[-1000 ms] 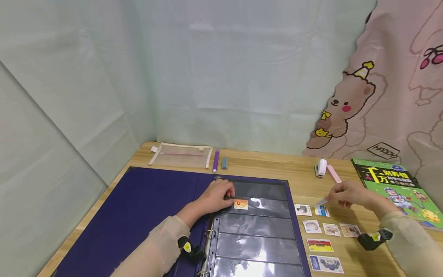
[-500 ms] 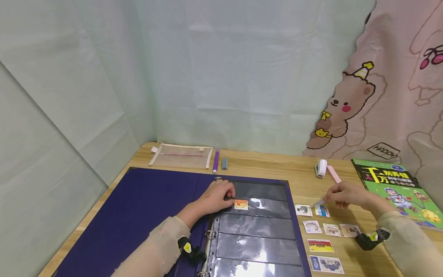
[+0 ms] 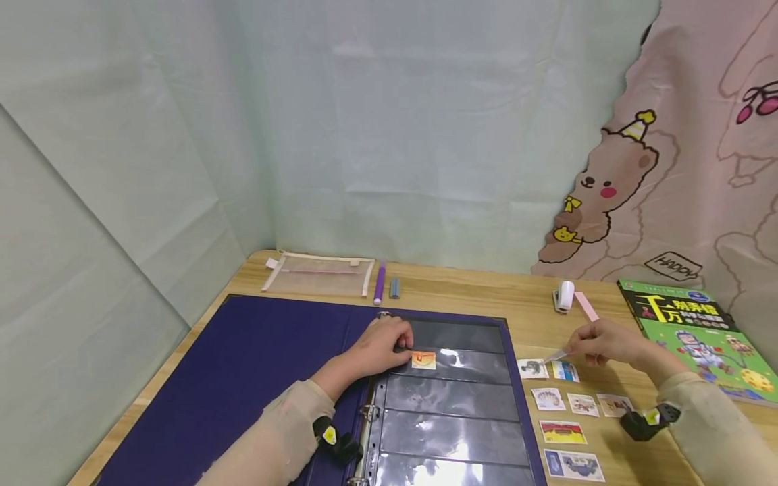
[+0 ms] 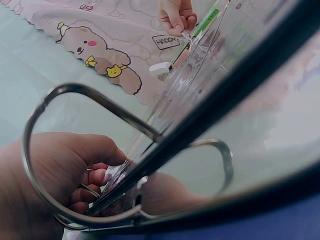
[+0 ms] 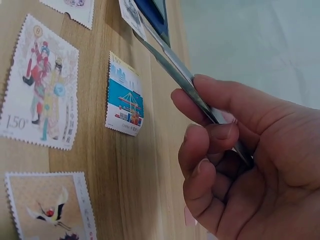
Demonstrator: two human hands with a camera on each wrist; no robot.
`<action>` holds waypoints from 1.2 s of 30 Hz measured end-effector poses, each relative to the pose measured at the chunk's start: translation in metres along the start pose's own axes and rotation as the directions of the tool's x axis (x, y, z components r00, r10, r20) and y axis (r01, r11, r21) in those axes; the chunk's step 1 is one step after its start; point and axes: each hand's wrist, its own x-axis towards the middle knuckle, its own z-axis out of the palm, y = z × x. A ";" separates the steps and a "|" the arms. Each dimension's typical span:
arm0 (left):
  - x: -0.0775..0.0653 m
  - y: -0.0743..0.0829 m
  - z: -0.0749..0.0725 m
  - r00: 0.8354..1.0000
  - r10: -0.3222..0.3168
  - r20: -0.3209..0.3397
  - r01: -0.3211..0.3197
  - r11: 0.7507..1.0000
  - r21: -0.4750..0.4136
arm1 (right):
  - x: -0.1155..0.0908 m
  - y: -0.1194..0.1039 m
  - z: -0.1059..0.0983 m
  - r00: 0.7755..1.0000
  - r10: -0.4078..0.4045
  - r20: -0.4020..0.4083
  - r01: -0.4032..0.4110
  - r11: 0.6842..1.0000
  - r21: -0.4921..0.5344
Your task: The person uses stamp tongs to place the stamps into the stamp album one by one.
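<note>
My left hand (image 3: 383, 343) is over the upper left of the album page (image 3: 450, 395). Its thumb and curled fingers pinch the clear pocket film (image 4: 117, 172) beside an orange stamp (image 3: 423, 360) in the second row. Tweezers (image 5: 175, 70) are gripped between thumb and fingers of my right hand (image 3: 598, 341). Their tips lie at the edge of a grey-and-white stamp (image 3: 532, 368), just right of the album, one on each side of it in the right wrist view. A blue harbour stamp (image 5: 125, 97) lies on the table below the tweezers.
Several more stamps lie in rows nearer me, among them a red-and-yellow one (image 3: 562, 432). Behind the album are a mesh pouch (image 3: 319, 275), a purple marker (image 3: 379, 283) and a small grey-blue block (image 3: 395, 288). A white stapler (image 3: 564, 295) and a green book (image 3: 699, 337) stand at the right.
My right hand has moved slightly left, bringing the tweezer tips from the blue harbour stamp across to the grey-and-white one. The left hand has stayed in place.
</note>
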 end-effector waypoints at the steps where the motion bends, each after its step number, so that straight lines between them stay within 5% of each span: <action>1: 0.000 0.000 0.000 1.000 0.000 -0.001 0.000 1.000 0.000 | 0.000 0.000 0.000 1.000 -0.008 0.003 0.008 1.000 0.005; 17: -0.001 0.000 -0.001 1.000 -0.004 -0.001 0.004 1.000 -0.001 | -0.004 -0.005 -0.001 0.995 -0.008 -0.101 0.006 1.000 -0.026; 36: -0.002 0.001 -0.001 1.000 0.002 -0.007 -0.002 1.000 0.000 | -0.014 -0.013 -0.004 0.978 -0.128 -0.162 0.120 0.991 -0.058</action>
